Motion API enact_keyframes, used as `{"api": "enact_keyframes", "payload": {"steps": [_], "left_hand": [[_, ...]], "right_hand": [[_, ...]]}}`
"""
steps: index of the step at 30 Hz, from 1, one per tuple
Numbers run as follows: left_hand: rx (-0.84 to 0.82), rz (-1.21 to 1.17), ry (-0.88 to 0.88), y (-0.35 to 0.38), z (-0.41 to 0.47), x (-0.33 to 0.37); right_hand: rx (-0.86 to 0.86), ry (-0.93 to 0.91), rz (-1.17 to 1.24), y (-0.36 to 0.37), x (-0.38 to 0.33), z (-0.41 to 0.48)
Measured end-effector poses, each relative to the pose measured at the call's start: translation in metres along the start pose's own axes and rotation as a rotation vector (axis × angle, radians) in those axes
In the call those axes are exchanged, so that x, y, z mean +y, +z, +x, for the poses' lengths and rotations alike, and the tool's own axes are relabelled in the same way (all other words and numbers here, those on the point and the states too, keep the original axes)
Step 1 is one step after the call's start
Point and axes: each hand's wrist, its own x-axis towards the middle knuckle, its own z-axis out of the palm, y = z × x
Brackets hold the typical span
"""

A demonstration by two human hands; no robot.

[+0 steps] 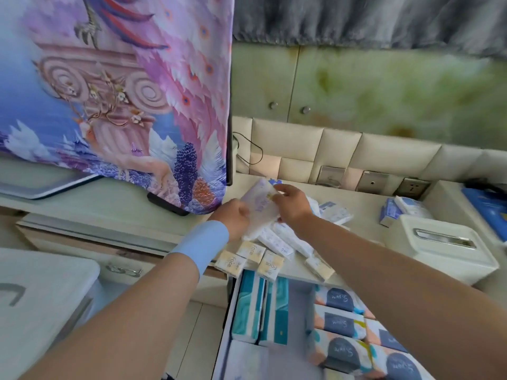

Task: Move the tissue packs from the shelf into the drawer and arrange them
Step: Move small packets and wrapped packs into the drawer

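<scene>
My left hand [233, 219] and my right hand [292, 202] both grip one white tissue pack [259, 205] with purple print, held above the shelf [123, 200]. Under it lies a heap of several white packs [277, 239] and small yellow "face" packs [270, 266] near the shelf's front edge. Two more white-and-blue packs [336, 212] lie further right. Below, the open drawer [227, 322] holds teal packs [248, 308] standing on the left and orange-and-navy packs [340, 322] in rows on the right.
A covered television [115, 100] with a purple feather print stands at the left on the shelf. A white tissue box [441, 249] sits at the right, blue packs [389, 212] behind it. Wall sockets [373, 182] line the padded back wall. A white cabinet [41, 297] is at lower left.
</scene>
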Motion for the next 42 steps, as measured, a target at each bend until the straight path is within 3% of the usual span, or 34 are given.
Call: {"api": "enact_keyframes", "payload": {"steps": [2,5,10,12,16,18,21,24,26,28,30,32,34,37,40,42], "left_hand": [[-0.012,0.206,-0.103,-0.002,-0.012,0.008],[-0.132,0.224,-0.145,0.008,-0.029,0.017],[-0.402,-0.296,-0.024,0.046,-0.054,0.034],[-0.459,-0.348,0.006,0.062,-0.067,0.045],[-0.446,-0.256,0.063,0.082,-0.08,0.049],[-0.505,-0.301,0.065,0.086,-0.089,0.051],[-0.437,-0.307,0.093,0.086,-0.103,0.051],[-0.356,-0.458,0.033,0.082,-0.11,0.039],[-0.304,-0.641,-0.047,0.08,-0.115,0.031],[-0.292,-0.781,-0.113,0.082,-0.121,0.023],[-0.32,-0.831,-0.156,0.088,-0.124,0.012],[-0.336,-0.767,-0.162,0.092,-0.126,0.002],[-0.399,-0.455,-0.091,0.09,-0.127,-0.006],[-0.545,-0.044,-0.01,0.087,-0.134,-0.009],[-0.427,0.04,0.043,0.093,-0.135,-0.014],[-0.448,0.048,0.081,0.102,-0.132,-0.013]], "right_hand": [[0.001,0.01,0.009,-0.025,0.007,-0.011],[-0.05,0.033,-0.035,-0.058,0.024,-0.036],[-0.17,0.096,-0.043,-0.099,0.053,-0.085],[-0.191,0.123,0.016,-0.111,0.063,-0.103],[-0.201,0.168,0.133,-0.127,0.084,-0.125],[-0.206,0.133,0.137,-0.127,0.086,-0.132],[-0.197,0.067,0.084,-0.12,0.084,-0.137],[-0.25,0.073,-0.02,-0.116,0.092,-0.142],[-0.373,0.149,-0.11,-0.118,0.098,-0.152],[-0.498,0.274,0.055,-0.118,0.111,-0.158],[-0.507,0.366,0.333,-0.114,0.119,-0.164],[-0.43,0.416,0.499,-0.108,0.123,-0.166],[-0.375,0.417,0.571,-0.103,0.125,-0.167],[-0.303,0.351,0.404,-0.102,0.129,-0.166],[-0.352,0.248,0.215,-0.101,0.127,-0.167],[-0.423,0.16,0.149,-0.091,0.124,-0.17]]}}
